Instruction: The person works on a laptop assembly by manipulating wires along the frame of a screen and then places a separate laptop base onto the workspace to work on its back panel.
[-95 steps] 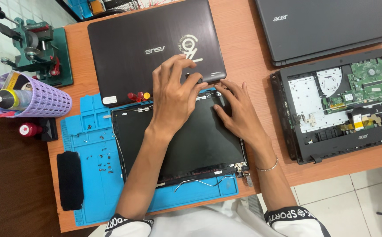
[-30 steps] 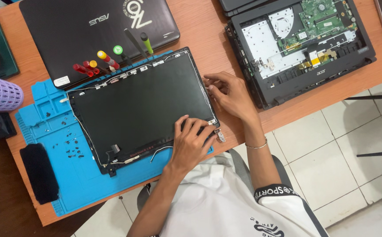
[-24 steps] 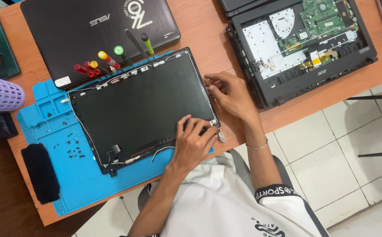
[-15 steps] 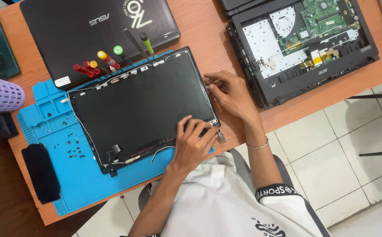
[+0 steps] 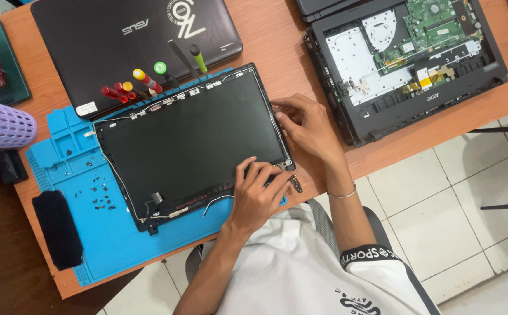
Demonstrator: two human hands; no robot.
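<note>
While both bare hands press on it, the laptop screen panel (image 5: 187,140) lies flat across the middle of the frame, a matte black rectangle in a thin dark frame with fine wires running along its edges. It rests tilted on a bright blue silicone repair mat (image 5: 84,233), moulded with small tray compartments along its left side and dotted with tiny dark screws (image 5: 101,195).

The left hand (image 5: 258,195) sits at the panel's lower right corner, fingers curled down with the tips on the bottom edge; it grips nothing, only bears on the frame. The right hand (image 5: 303,125) touches the panel's right edge, thumb and fingertips drawn together against the rim. Whether they pinch something small there I cannot tell. A slim bracelet (image 5: 343,194) circles that wrist.

Just above the panel, a row of screwdrivers (image 5: 143,81) with red, yellow and green handles rests on a closed dark grey laptop (image 5: 131,41) with a smooth lid. At upper right lies an opened laptop base (image 5: 406,58), its green circuit board and silvery metal plate exposed. A purple mesh cup (image 5: 0,125) lies at the left edge, and a black oblong pad (image 5: 58,230) sits at lower left on the orange wooden desk (image 5: 277,41).
</note>
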